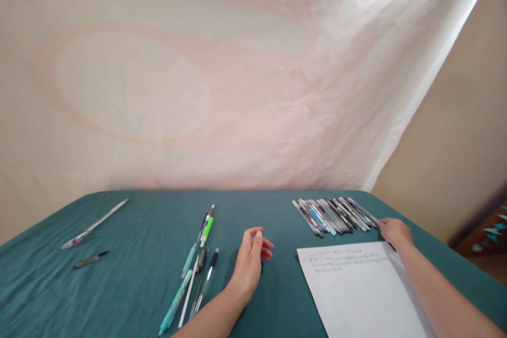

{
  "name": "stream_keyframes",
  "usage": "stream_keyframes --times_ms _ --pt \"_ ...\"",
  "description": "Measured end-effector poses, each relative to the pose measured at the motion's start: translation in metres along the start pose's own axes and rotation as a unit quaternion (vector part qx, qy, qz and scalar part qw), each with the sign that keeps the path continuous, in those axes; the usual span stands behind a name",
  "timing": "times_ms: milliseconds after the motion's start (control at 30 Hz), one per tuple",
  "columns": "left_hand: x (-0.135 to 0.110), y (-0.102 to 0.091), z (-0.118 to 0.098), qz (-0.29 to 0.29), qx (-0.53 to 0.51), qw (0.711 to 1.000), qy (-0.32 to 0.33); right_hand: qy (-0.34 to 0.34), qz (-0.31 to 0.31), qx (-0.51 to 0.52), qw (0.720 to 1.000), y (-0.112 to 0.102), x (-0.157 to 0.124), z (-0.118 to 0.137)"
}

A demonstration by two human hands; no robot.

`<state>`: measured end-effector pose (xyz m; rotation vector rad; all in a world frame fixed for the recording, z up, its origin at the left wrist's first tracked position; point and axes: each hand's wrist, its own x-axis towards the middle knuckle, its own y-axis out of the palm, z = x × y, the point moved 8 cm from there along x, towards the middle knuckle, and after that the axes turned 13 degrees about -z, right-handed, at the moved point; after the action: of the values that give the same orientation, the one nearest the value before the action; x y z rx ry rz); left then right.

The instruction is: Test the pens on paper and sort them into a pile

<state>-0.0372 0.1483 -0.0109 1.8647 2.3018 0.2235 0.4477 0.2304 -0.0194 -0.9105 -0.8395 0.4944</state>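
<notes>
My left hand (250, 259) is held just above the middle of the cloth, its fingers loosely bent and apart, with nothing in it. At the right, my right hand (396, 232) has its fingertips closed on the near end of a slim clear pen (362, 210), the outermost of a row. The rest of that row of pens (328, 216) lies side by side, mostly clear, grey and black, one with a blue-and-white label. Beneath my right forearm is a white sheet of paper (356, 296) with several lines of handwriting near its top.
Left of my left hand lies a looser group of pens, including a bright green one (206, 231), a turquoise one (176, 302) and a white one (188, 291). Farther left are a long clear wrapper (95, 226) and a dark short pen (90, 260). A green cloth (146, 232) covers the table; a pale curtain (237, 90) hangs behind.
</notes>
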Motion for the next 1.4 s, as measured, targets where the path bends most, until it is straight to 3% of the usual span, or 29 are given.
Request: stream_keyframes --times_ms 167,300,433,533,633,767,867,1000,1100,1133,1167,1300,1400 --pt "-0.001 0.001 0.000 0.006 0.000 1.000 0.002 -0.006 0.019 -0.010 1.000 0.006 0.004 -0.002" --pt "-0.001 0.001 0.000 0.008 0.000 1.000 0.006 -0.018 -0.002 -0.013 1.000 -0.003 0.003 -0.001" --pt "-0.001 0.001 0.001 0.010 0.005 1.000 0.011 -0.060 -0.024 0.005 0.998 -0.015 0.000 0.021" --pt "-0.003 0.002 0.000 0.017 0.006 1.000 0.014 -0.123 -0.026 0.046 0.991 -0.019 -0.011 0.066" --pt "-0.003 0.003 0.001 0.022 0.020 1.000 0.004 -0.203 -0.002 0.103 0.974 -0.021 -0.048 0.134" --pt "0.000 0.006 -0.002 0.057 0.074 0.996 0.008 -0.337 0.095 0.266 0.898 -0.037 -0.144 0.235" --pt "0.009 0.000 -0.019 0.060 0.125 0.988 0.065 -0.385 0.167 0.317 0.851 -0.051 -0.214 0.283" --pt "0.033 -0.023 -0.049 0.049 0.254 0.955 0.146 -0.395 0.224 0.328 0.828 -0.053 -0.266 0.309" --pt "0.056 -0.054 -0.071 0.001 0.420 0.878 0.229 -0.386 0.235 0.338 0.826 -0.048 -0.277 0.314" --pt "0.065 -0.067 -0.073 -0.016 0.479 0.847 0.229 -0.380 0.233 0.343 0.827 -0.046 -0.278 0.314" --pt "0.073 -0.080 -0.076 -0.031 0.500 0.836 0.222 -0.374 0.229 0.348 0.828 -0.045 -0.278 0.314" --pt "0.094 -0.124 -0.080 -0.085 0.551 0.806 0.197 -0.359 0.212 0.370 0.830 -0.043 -0.278 0.311" --pt "0.098 -0.141 -0.077 -0.121 0.581 0.784 0.180 -0.358 0.204 0.377 0.829 -0.044 -0.279 0.310"
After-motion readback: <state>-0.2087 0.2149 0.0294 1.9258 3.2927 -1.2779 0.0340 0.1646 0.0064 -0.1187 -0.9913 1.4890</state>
